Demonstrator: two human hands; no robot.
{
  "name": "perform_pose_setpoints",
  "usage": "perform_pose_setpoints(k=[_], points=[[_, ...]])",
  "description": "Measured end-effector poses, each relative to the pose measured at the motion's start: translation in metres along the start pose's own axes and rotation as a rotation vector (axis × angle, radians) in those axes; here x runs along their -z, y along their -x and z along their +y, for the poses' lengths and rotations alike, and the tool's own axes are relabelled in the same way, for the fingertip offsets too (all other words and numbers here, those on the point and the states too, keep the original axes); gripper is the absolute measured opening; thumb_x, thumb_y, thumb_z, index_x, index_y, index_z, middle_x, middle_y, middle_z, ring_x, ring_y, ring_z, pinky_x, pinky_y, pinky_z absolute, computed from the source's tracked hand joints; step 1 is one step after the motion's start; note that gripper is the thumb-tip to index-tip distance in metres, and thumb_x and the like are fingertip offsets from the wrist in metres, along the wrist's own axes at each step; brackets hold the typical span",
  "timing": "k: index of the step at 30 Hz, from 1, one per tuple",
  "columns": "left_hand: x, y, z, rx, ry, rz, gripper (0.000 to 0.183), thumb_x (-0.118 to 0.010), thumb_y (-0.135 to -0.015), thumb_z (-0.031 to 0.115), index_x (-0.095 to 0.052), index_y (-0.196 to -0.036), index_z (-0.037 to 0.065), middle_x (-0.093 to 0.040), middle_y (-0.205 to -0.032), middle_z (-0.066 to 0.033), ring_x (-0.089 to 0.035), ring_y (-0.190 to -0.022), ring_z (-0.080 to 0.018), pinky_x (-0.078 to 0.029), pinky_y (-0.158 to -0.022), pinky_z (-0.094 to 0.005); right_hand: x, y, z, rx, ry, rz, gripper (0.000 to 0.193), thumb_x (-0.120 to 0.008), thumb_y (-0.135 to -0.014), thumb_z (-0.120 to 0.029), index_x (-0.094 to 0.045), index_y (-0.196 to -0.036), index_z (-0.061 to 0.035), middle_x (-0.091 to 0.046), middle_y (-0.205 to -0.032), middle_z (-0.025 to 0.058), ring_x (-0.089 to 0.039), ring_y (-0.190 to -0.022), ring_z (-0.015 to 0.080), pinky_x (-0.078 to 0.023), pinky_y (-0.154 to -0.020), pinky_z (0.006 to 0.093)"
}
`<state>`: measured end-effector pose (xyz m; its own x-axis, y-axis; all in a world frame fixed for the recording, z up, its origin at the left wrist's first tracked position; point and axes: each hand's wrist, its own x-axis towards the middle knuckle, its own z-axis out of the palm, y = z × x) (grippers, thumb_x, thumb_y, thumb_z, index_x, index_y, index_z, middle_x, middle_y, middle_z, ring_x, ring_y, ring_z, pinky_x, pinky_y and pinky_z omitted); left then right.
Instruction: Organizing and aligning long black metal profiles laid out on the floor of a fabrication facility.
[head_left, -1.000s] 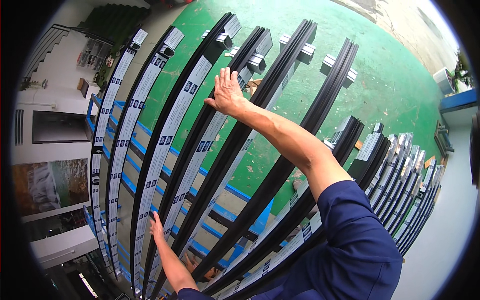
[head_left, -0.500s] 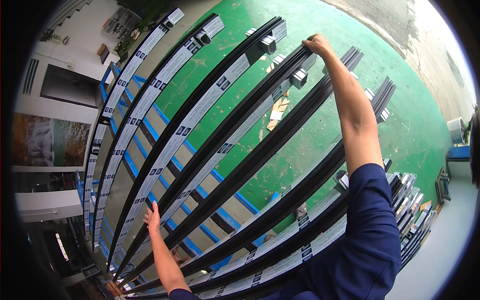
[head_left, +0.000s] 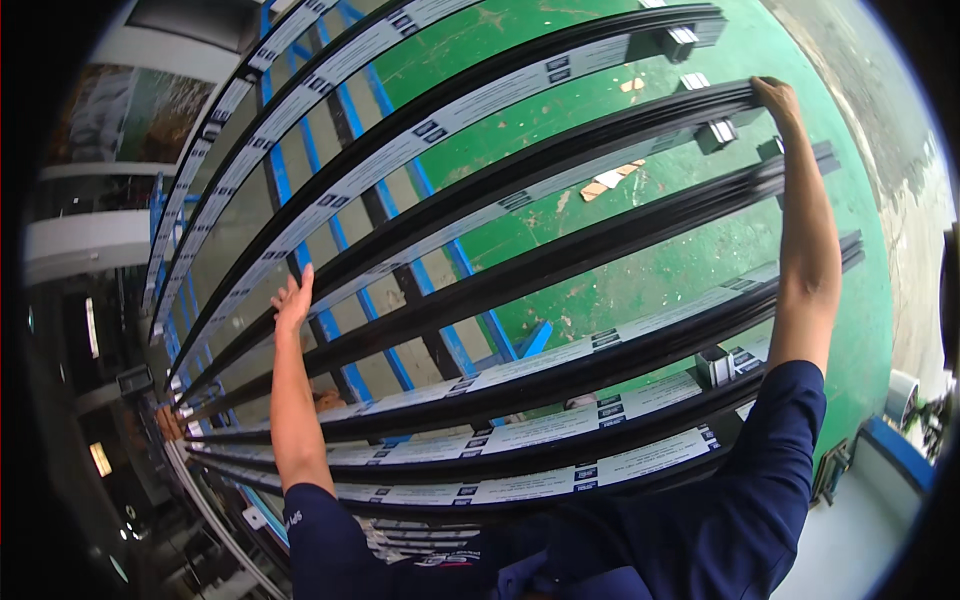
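Long black profiles with printed protective film lie in spread rows, running from the lower left to the upper right. My right hand (head_left: pixel 777 98), arm stretched far out, is closed over the far right end of one black profile (head_left: pixel 560 157). My left hand (head_left: pixel 293 298) is at the same profile, much farther left along it, with its fingers stretched and apart. Whether its palm presses on the profile is hidden. A neighbouring black profile (head_left: pixel 570 254) lies nearer to me, and a film-covered profile (head_left: pixel 470 105) lies beyond.
Blue rack bars (head_left: pixel 347 240) cross beneath the profiles. Short box-shaped metal pieces (head_left: pixel 716 134) sit near the profile ends. Cardboard scraps (head_left: pixel 611 180) lie on the green floor (head_left: pixel 560 305). More film-covered profiles (head_left: pixel 540 487) run close in front of my body.
My view has turned, so the profiles now lie flatter across the picture. Both hands stay at the same profile, the right one still at its end.
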<state>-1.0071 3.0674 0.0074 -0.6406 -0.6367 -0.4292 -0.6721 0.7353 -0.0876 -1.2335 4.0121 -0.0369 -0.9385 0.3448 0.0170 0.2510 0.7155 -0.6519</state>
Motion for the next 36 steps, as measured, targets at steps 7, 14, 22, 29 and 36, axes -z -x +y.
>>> perform_pose_setpoints(k=[7, 14, 22, 29, 36], points=[[0.006, 0.015, 0.007, -0.026, 0.066, 0.055, 0.103, -0.024, -0.084, 0.085, -0.011, -0.157, 0.015, -0.003, -0.161, -0.0254, 0.004, -0.146, -0.0505, 0.001, -0.115, -0.0626, -0.123, 0.133, -0.159, 0.429, 0.559, 0.099, 0.063, -0.043, -0.099, -0.051, -0.048, -0.14, -0.0031, -0.04, -0.147, 0.027, -0.037, -0.138, 0.0383, -0.032, -0.111, 0.0506], [-0.001, 0.007, -0.017, -0.061, 0.113, 0.055, 0.091, -0.033, -0.089, 0.074, -0.011, -0.157, 0.018, -0.006, -0.161, -0.0238, 0.006, -0.146, -0.0506, 0.003, -0.114, -0.0639, -0.212, 0.327, -0.335, 0.795, 0.573, -0.167, 0.069, -0.049, -0.096, -0.051, -0.049, -0.135, 0.0063, -0.046, -0.143, 0.0253, -0.037, -0.137, 0.0433, -0.026, -0.114, 0.0487], [-0.001, 0.018, -0.013, -0.081, 0.132, 0.148, 0.089, -0.032, -0.09, 0.073, -0.017, -0.157, 0.016, -0.009, -0.16, -0.0265, 0.002, -0.145, -0.0535, 0.005, -0.112, -0.0682, -0.275, 0.412, -0.436, 0.96, 0.247, -0.374, 0.065, -0.053, -0.094, -0.048, -0.047, -0.141, -0.003, -0.045, -0.147, 0.0176, -0.04, -0.137, 0.034, -0.029, -0.113, 0.05], [-0.006, 0.028, -0.061, -0.355, 0.378, 0.298, 0.088, -0.048, -0.091, 0.059, -0.018, -0.155, 0.006, -0.011, -0.158, -0.0304, -0.008, -0.145, -0.0512, -0.006, -0.112, -0.0685, -0.332, 0.482, -0.488, 0.805, 0.522, -0.304, 0.071, -0.056, -0.089, -0.056, -0.051, -0.138, -0.0046, -0.045, -0.149, 0.0137, -0.038, -0.14, 0.0358, -0.026, -0.115, 0.0519], [0.013, -0.089, -0.315, -0.334, 0.207, 0.657, 0.045, -0.057, -0.085, 0.017, -0.057, -0.126, -0.002, -0.042, -0.141, -0.026, -0.026, -0.14, -0.0476, -0.016, -0.11, -0.0682, -0.331, 0.493, -0.5, 0.717, 0.584, -0.272, 0.081, -0.071, -0.078, -0.045, -0.045, -0.141, -0.0019, -0.04, -0.152, 0.0149, -0.034, -0.142, 0.0368, -0.026, -0.115, 0.0528]])
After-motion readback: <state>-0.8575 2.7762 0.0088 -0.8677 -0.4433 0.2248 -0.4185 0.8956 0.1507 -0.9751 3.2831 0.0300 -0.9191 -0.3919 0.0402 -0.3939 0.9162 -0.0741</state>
